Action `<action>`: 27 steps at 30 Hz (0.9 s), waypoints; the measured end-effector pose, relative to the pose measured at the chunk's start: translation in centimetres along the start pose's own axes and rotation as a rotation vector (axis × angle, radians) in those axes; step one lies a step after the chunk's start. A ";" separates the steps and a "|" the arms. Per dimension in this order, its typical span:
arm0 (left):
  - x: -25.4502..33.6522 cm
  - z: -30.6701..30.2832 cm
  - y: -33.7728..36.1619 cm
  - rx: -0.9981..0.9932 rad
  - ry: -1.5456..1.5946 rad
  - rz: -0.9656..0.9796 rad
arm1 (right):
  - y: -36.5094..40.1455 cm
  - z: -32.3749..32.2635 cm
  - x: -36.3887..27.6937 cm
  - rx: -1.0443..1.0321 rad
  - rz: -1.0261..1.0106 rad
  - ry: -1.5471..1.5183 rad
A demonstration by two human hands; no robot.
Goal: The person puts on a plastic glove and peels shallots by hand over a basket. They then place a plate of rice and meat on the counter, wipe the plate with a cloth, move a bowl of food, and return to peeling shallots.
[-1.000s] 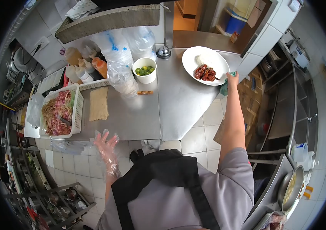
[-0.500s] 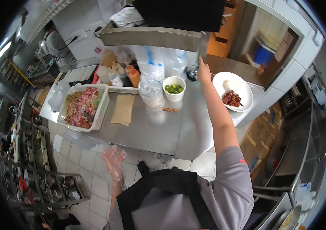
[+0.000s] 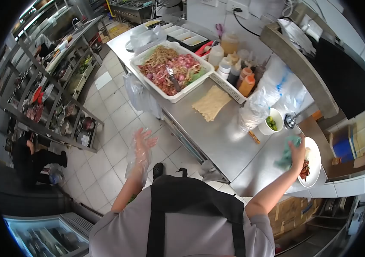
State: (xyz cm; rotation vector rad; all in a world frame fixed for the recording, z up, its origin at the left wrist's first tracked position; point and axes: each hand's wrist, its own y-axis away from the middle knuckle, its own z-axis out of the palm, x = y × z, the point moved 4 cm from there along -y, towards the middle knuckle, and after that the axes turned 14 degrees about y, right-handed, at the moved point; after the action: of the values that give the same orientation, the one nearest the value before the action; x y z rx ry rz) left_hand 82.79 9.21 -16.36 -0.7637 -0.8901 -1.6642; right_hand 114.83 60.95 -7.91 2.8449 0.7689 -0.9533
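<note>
My left hand (image 3: 143, 145), in a clear plastic glove, hangs over the floor in front of the counter with its fingers spread and nothing in it. At the counter's right end, my right hand (image 3: 297, 153) is bare and closed on a green cloth (image 3: 286, 156) that hangs down onto the steel. Beside it is a white plate (image 3: 315, 169) with dark red meat and a pale mound. A white tub (image 3: 272, 122) of green citrus stands behind the cloth, near a small dark metal item (image 3: 290, 121).
A white basket (image 3: 210, 70) of shredded, reddish food with a utensil stands at the counter's left. Near it are a tan cloth (image 3: 211, 103), sauce bottles (image 3: 246, 83) and plastic bags (image 3: 262, 96). Another person (image 3: 36, 156) is at the far left, by shelves (image 3: 58, 115).
The view has turned left. My right hand has come back towards me beside the plate, and a green cloth now shows clearly in it. My left hand is still spread.
</note>
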 end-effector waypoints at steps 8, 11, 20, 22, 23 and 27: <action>3.3 1.3 -6.4 -0.122 0.036 -0.009 | 9.8 9.0 -16.5 -0.448 -0.331 0.005; 5.6 0.3 -8.2 -0.159 0.059 -0.009 | 9.9 11.9 -21.6 -0.132 -0.393 0.162; 17.5 6.5 -16.4 -0.381 0.315 0.596 | 23.3 30.2 -47.9 -0.580 -0.763 -0.795; 19.1 8.0 -18.2 -0.426 0.414 0.615 | 23.0 32.4 -50.9 -0.590 -0.629 -0.911; 20.0 8.2 -19.2 -0.408 0.482 0.669 | 22.8 31.6 -51.8 -0.552 -0.625 -0.899; 22.2 9.1 -22.1 -0.573 0.376 0.842 | 23.1 30.5 -54.5 -0.360 -0.715 -0.768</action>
State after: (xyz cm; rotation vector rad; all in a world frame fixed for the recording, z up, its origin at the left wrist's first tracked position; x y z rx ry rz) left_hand 56.47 9.80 2.85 -0.9791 0.2061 -1.2081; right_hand 71.29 10.67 -3.82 1.6566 1.6183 -1.6028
